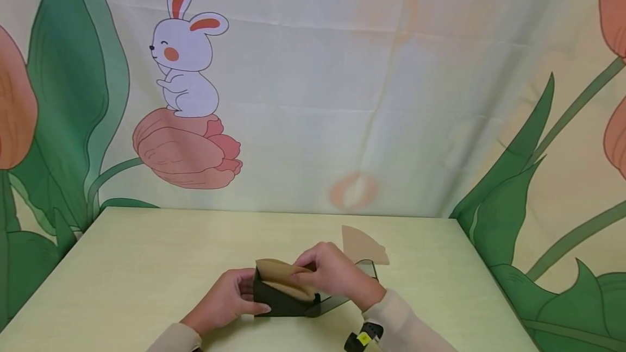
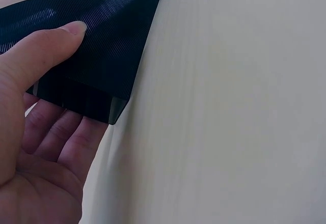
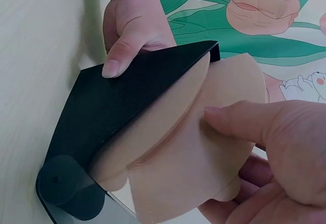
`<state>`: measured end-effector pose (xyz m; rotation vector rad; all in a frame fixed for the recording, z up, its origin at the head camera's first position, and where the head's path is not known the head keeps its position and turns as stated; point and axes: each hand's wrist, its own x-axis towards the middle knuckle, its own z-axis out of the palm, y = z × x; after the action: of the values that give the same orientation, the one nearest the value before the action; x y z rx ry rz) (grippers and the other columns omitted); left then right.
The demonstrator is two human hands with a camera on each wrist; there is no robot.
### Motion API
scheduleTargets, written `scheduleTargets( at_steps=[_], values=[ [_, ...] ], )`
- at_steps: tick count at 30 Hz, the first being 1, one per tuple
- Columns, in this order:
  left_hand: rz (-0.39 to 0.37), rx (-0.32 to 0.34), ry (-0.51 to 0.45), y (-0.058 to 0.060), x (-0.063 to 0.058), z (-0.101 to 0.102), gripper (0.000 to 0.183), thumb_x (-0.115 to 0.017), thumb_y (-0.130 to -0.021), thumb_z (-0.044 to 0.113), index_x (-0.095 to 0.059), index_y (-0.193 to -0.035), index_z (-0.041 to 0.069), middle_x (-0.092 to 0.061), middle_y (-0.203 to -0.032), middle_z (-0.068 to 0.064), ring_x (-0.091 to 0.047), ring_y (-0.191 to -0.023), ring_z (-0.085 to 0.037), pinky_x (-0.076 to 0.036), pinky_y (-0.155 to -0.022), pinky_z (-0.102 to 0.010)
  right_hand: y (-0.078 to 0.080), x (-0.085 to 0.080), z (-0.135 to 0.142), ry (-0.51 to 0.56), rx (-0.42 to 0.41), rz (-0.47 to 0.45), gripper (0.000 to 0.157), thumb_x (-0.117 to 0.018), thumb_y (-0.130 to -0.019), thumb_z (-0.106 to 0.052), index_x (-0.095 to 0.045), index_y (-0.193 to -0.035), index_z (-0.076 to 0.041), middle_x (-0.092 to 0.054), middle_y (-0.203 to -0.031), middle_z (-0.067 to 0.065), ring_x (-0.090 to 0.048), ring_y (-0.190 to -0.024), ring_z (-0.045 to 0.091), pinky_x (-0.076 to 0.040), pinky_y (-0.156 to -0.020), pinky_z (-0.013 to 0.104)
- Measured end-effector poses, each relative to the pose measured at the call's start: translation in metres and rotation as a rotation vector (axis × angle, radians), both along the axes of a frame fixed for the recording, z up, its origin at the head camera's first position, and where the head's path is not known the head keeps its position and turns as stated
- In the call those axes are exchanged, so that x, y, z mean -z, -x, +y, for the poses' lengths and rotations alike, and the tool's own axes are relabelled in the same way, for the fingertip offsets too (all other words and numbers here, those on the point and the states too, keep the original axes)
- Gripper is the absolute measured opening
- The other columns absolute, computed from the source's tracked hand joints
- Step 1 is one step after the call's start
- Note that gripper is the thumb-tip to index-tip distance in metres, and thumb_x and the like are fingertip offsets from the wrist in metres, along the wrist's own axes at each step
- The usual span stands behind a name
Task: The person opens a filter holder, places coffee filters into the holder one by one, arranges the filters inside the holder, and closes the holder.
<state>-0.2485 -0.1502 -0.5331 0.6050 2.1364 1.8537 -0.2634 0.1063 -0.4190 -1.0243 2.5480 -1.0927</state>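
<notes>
A black ribbed holder (image 1: pixel 280 304) stands near the front of the table, its hinged clear lid (image 1: pixel 335 303) swung out to the right. My left hand (image 1: pixel 226 297) grips the holder's left end, thumb on the front wall and the other fingers behind or under it. Brown paper coffee filters (image 1: pixel 274 268) stick up from the opening. In the right wrist view, my right hand (image 3: pixel 285 152) pinches a fan-shaped filter (image 3: pixel 178 168) between thumb and fingers. Behind it, another filter (image 3: pixel 163 117) sits in the holder. How many filters are inside is hidden.
Another brown filter (image 1: pixel 359 244) lies flat on the table (image 1: pixel 161 254) beyond the right hand, beside the lid. A printed cloth (image 1: pixel 293 140) hangs along the table's back edge. A black band with a yellow mark (image 1: pixel 364 337) is at the right wrist.
</notes>
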Motion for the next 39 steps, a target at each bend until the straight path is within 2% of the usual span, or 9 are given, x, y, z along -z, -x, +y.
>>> scheduleTargets(
  at_steps=[4,9,15,20,23,27,30,39],
  values=[
    [0.007,-0.001,0.001,-0.001,-0.001,0.0,0.052,-0.089,-0.079,0.01,-0.066,-0.124,-0.004,-0.076,-0.109,-0.016,-0.075,-0.095,-0.018,-0.06,-0.083,-0.027,0.0,0.001,-0.002,-0.025,0.016,0.007,0.004,-0.079,-0.091,-0.013,-0.081,-0.087,-0.012,-0.075,-0.078,-0.006,-0.05,-0.06,-0.001,-0.04,-0.055,0.016],
    [0.008,-0.005,-0.001,-0.002,-0.002,0.0,0.051,-0.089,-0.079,0.009,-0.066,-0.123,-0.005,-0.076,-0.11,-0.018,-0.075,-0.094,-0.017,-0.06,-0.082,-0.026,0.0,0.001,-0.004,-0.037,0.038,0.029,0.006,-0.079,-0.09,-0.011,-0.08,-0.085,-0.015,-0.076,-0.077,-0.007,-0.055,-0.064,-0.001,-0.046,-0.059,0.017],
    [-0.002,-0.007,0.007,-0.001,-0.001,0.0,0.05,-0.089,-0.079,0.01,-0.067,-0.121,-0.003,-0.076,-0.109,-0.015,-0.075,-0.095,-0.017,-0.06,-0.083,-0.027,0.001,-0.002,-0.004,-0.037,0.045,0.064,0.01,-0.076,-0.092,-0.008,-0.082,-0.089,-0.015,-0.079,-0.086,-0.005,-0.065,-0.073,-0.002,-0.053,-0.067,0.017],
    [-0.007,-0.009,0.02,0.001,0.0,0.0,0.05,-0.09,-0.079,0.012,-0.068,-0.121,-0.001,-0.076,-0.11,-0.015,-0.075,-0.096,-0.019,-0.06,-0.084,-0.027,0.001,-0.007,-0.005,-0.047,0.037,0.067,0.011,-0.075,-0.092,-0.006,-0.083,-0.09,-0.014,-0.08,-0.09,-0.004,-0.066,-0.077,-0.002,-0.054,-0.07,0.017],
    [-0.011,-0.01,0.022,0.0,0.0,0.0,0.05,-0.09,-0.079,0.013,-0.068,-0.122,0.0,-0.076,-0.111,-0.016,-0.075,-0.096,-0.019,-0.06,-0.083,-0.027,0.001,-0.007,-0.005,-0.04,0.024,0.053,0.013,-0.074,-0.092,-0.005,-0.083,-0.09,-0.014,-0.079,-0.089,-0.004,-0.063,-0.071,0.001,-0.05,-0.063,0.017],
    [-0.005,-0.01,0.024,0.0,0.0,-0.001,0.051,-0.09,-0.078,0.013,-0.068,-0.123,0.0,-0.077,-0.11,-0.014,-0.075,-0.095,-0.018,-0.06,-0.083,-0.026,0.002,-0.004,-0.005,-0.045,0.003,0.027,0.014,-0.072,-0.092,-0.004,-0.083,-0.09,-0.012,-0.078,-0.084,-0.004,-0.049,-0.055,0.001,-0.038,-0.05,0.016],
    [0.001,-0.009,0.021,0.0,0.0,-0.001,0.052,-0.09,-0.078,0.013,-0.068,-0.123,-0.001,-0.077,-0.11,-0.014,-0.075,-0.095,-0.018,-0.06,-0.083,-0.026,0.002,0.0,-0.005,-0.064,-0.009,0.018,0.013,-0.071,-0.093,-0.004,-0.082,-0.09,-0.011,-0.076,-0.08,-0.004,-0.041,-0.049,-0.001,-0.033,-0.048,0.016],
    [-0.001,-0.01,0.012,0.001,0.0,0.0,0.051,-0.09,-0.078,0.013,-0.068,-0.122,0.0,-0.075,-0.112,-0.016,-0.075,-0.096,-0.019,-0.06,-0.084,-0.026,0.002,0.004,-0.005,-0.147,-0.036,-0.003,0.014,-0.069,-0.094,-0.003,-0.082,-0.097,-0.007,-0.077,-0.087,-0.001,-0.048,-0.055,-0.001,-0.04,-0.053,0.014]
  ],
)
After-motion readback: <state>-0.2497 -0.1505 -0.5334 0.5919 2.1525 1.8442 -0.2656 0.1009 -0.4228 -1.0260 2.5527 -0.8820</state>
